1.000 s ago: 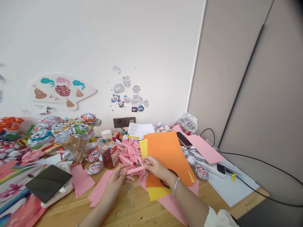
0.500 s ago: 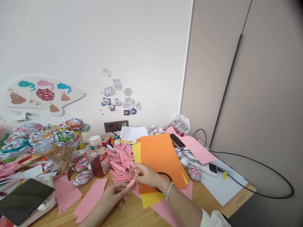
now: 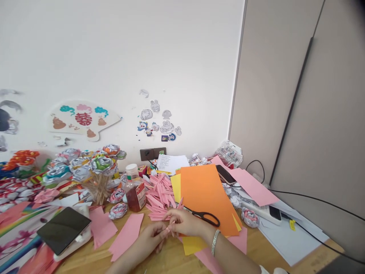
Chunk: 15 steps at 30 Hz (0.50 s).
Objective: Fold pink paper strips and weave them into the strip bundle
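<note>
My left hand [image 3: 151, 236] and my right hand [image 3: 182, 221] meet over the wooden table, fingertips pinched together. Between them shows a bit of a pink paper strip [image 3: 169, 228]; most of it is hidden by the fingers. Just beyond the hands lies a loose heap of pink paper strips [image 3: 160, 190]. Black-handled scissors [image 3: 210, 218] rest on an orange paper sheet [image 3: 202, 190], close to my right hand, their blades partly hidden behind it. Left of my left hand lies a cut piece of pink paper [image 3: 129, 230].
A bottle of dark red liquid [image 3: 134, 198] stands behind the pink piece. Paper flowers on sticks [image 3: 99, 167] stand at the left, near a dark tablet [image 3: 64, 230]. At the right lie a phone [image 3: 225, 174], a white power strip [image 3: 264, 211] with black cable, and white sheets [image 3: 291, 241].
The view has turned left, so everything sits further right. My hands have come closer together, and the pink strip that stretched between them is now mostly covered by fingers.
</note>
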Available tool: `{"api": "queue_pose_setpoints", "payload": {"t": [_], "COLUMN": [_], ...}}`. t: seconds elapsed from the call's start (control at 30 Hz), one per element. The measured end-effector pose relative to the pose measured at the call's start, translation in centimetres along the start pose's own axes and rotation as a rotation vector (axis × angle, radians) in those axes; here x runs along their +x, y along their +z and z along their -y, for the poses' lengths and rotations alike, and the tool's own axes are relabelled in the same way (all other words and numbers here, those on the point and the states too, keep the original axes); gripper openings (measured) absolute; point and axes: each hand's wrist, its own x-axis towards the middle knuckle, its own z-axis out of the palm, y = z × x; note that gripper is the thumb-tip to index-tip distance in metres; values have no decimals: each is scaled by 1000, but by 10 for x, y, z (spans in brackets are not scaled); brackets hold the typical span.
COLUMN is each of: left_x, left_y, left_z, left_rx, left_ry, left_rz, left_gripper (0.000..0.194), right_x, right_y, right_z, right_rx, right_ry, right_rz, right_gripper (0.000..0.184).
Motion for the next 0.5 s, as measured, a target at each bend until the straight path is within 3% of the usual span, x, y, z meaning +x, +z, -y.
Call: {"api": "queue_pose_setpoints", "payload": {"t": [0.23, 0.3, 0.4, 0.47, 0.5], "left_x": [-2, -2, -5, -8, -9], "left_y": [-10, -19, -32, -39, -41], "left_z": [-4, -8, -15, -14, -11], "left_rx": [-71, -22, 240, 493, 578], "left_ry": [-66, -28, 45, 27, -20], "left_rz": [3, -108, -397, -544, -588], "left_gripper": [44, 42, 40, 35, 31], "right_x": [-12, -10, 6, 22, 30], "right_y": [-18, -28, -40, -43, -44], "right_z": [29, 37, 44, 45, 44], "right_rx": [-182, -257, -440, -553, -632], "right_ry": [-85, -128, -185, -155, -130], "right_rz": [-208, -357, -645, -730, -711], "right_gripper": [20, 18, 13, 20, 22]}}
